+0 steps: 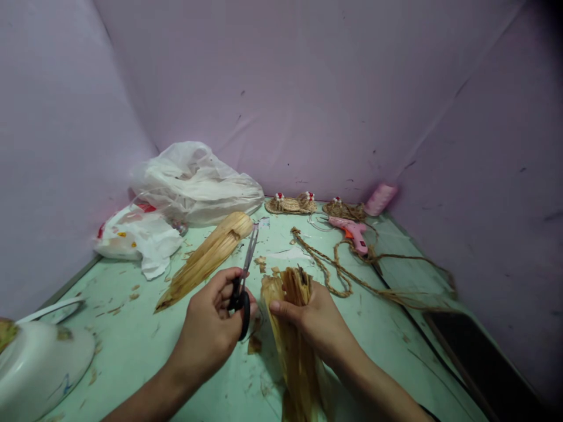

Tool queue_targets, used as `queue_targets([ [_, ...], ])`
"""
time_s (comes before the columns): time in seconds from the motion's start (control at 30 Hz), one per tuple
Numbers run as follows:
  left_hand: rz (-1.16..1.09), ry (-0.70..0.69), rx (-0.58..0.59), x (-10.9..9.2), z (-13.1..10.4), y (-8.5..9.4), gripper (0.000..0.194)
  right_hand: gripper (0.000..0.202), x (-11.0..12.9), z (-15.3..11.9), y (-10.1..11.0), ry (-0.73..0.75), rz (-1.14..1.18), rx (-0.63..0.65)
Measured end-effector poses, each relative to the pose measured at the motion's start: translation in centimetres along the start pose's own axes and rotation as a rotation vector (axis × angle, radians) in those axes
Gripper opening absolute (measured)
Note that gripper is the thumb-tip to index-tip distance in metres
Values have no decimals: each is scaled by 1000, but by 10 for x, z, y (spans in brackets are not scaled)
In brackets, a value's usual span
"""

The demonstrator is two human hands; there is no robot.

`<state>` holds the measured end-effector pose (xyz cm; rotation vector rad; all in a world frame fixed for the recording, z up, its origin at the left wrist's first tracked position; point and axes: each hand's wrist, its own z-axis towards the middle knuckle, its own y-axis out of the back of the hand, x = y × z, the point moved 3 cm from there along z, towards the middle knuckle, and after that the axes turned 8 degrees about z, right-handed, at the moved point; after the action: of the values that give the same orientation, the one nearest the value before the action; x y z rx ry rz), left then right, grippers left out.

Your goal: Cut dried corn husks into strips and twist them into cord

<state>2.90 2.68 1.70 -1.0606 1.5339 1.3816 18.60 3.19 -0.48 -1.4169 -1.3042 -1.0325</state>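
Note:
My left hand [215, 319] is closed around the black handles of a pair of scissors [249, 258], whose narrow metal blades point up and away. To its right, my right hand [319, 319] grips a bundle of dried corn husks [292, 346], thumb across the front. The bundle's top end is cut ragged and dark in places; its lower part runs out of view at the bottom. Another dried corn husk [206, 255] lies on the table beyond my left hand. Small husk scraps [254, 344] lie on the table between my hands.
Behind are a white plastic bag [197, 181] and woven pieces with red-white beads [290, 205]. On the right lie a pink glue gun [349, 230], pink thread spool [380, 199], braided cord [325, 258], and dark phone-like slab [475, 357]. A white bowl [57, 363] is at left.

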Motion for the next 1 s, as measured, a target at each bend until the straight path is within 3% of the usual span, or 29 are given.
queue_targets([
  [0.1,97,-61,-11,-1,-7,-1,36,29,-3,1,-1,-18,61,5],
  [0.27,72,-51,-15,1,-5,-2,35,30,-1,-4,-10,-98,229,217],
  [0.33,31,-25,-35,0,-3,0,35,29,0,-5,-11,-103,232,241],
  [0.57,11,27,-118,2,10,8,45,20,-5,0,-3,-83,143,40],
  [0.8,-131,182,171,6,14,-5,49,30,-5,0,-5,-91,258,90],
  [1.0,-228,262,156,12,4,-11,52,24,-12,1,1,-107,263,25],
])
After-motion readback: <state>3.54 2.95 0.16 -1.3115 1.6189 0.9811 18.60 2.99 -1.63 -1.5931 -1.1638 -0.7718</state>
